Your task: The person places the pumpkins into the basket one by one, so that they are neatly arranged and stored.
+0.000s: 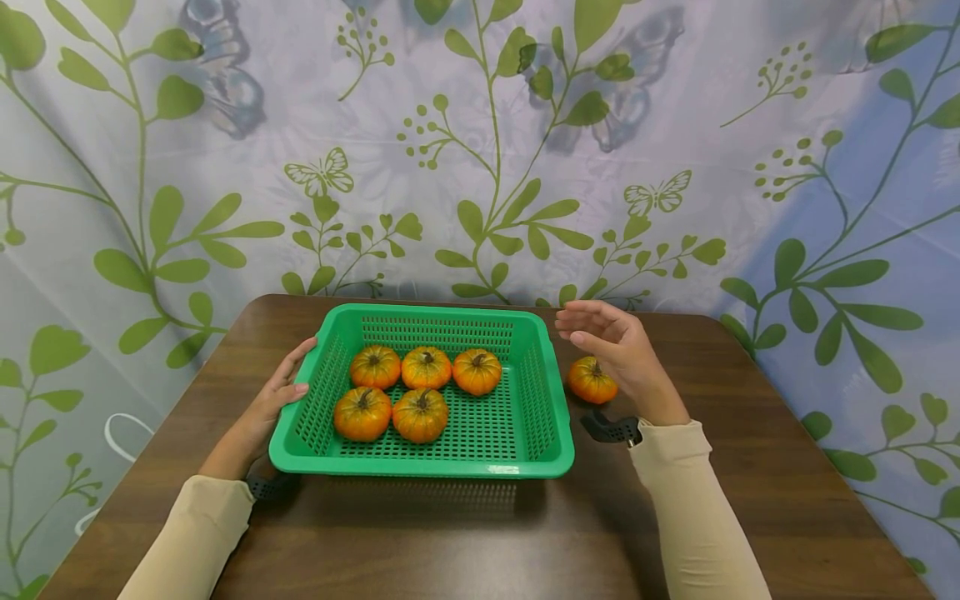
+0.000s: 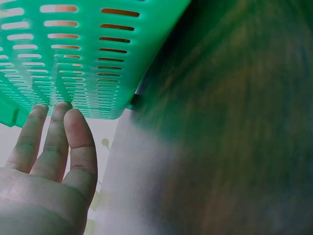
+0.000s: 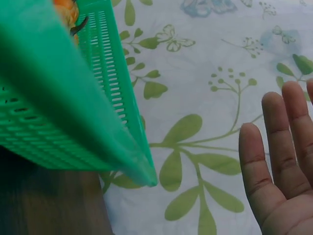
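A green plastic basket point(image 1: 420, 465) with slotted walls holds several small orange pumpkins, three in its back row and two in front, such as the front-left pumpkin point(image 1: 363, 415). My left hand point(image 1: 264, 407) is at the basket's left side, thumb and fingertips right at the rim. In the left wrist view, the extended fingers point(image 2: 55, 142) reach the outer slotted wall. My right hand point(image 1: 618, 350) hovers apart from the basket's right side, fingers extended and holding nothing. Below it, another pumpkin point(image 1: 592, 381) sits on the table, partly hidden by the hand.
Under the basket is a dark brown wooden table point(image 1: 480, 542), its back edge close to a hanging cloth point(image 1: 450, 183) printed with leaves and butterflies. A dark strap point(image 1: 611, 428) is on the right wrist. A thin white cable point(image 1: 120, 433) shows beyond the table's left edge.
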A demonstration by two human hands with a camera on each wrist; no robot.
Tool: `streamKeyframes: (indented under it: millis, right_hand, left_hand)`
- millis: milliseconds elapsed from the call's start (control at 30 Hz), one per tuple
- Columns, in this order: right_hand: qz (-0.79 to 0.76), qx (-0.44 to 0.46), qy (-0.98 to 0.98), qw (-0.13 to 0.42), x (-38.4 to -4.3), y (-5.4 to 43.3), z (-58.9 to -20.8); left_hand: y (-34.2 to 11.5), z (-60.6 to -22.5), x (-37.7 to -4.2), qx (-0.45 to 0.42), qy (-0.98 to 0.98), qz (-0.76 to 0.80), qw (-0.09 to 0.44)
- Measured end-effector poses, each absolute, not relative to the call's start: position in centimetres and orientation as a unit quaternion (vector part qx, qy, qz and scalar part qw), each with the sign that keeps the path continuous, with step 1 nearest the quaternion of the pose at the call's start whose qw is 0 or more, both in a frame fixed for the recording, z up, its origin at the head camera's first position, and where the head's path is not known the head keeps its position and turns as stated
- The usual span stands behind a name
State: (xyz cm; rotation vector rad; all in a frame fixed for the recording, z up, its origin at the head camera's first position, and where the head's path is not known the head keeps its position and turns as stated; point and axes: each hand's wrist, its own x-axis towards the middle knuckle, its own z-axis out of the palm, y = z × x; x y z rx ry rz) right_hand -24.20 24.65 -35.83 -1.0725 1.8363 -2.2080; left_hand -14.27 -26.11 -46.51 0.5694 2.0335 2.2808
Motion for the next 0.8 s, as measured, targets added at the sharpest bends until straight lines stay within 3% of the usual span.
streamKeyframes:
  millis: [800]
  right_hand:
    - [-0.766,-0.196,0.587,-0.176,-24.7,26.7,-40.4]
  left_hand:
    - [-26.4,-46.7,-14.4,0.192,0.647,0.738,0.023]
